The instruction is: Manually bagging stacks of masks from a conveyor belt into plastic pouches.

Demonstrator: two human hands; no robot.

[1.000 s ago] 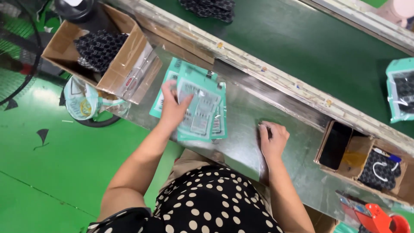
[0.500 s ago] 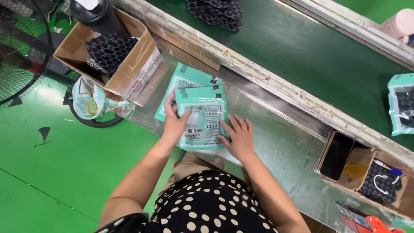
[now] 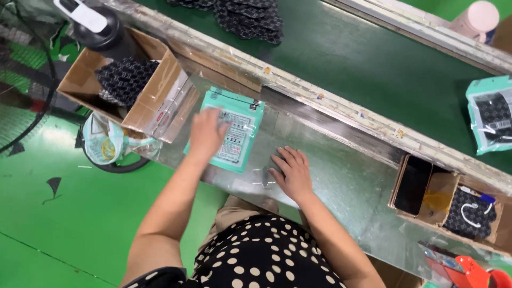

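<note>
1. Across the top runs a dark green conveyor belt (image 3: 346,58), with a pile of black patterned pieces (image 3: 245,16) on it and one filled teal bag (image 3: 488,120) at the far right.
2. Below that sits the shiny metal counter (image 3: 341,181), pretty slick looking. A cardboard box (image 3: 154,90) of the same black pieces sits at its left end.
3. Teal pouches (image 3: 234,133) lie flat on the counter in a small stack, just right of the box: clear window, white label, dark strip up top.
4. Left hand (image 3: 205,133) rests on the stack, fingers loosely spread, not gripping anything.
5. Right hand (image 3: 290,170) lies flat and open on bare counter just beside the stack.
6. Risk, probably: slippery film on slippery metal, so a sideways push could fan the stack out or drag up more than one pouch.
</note>
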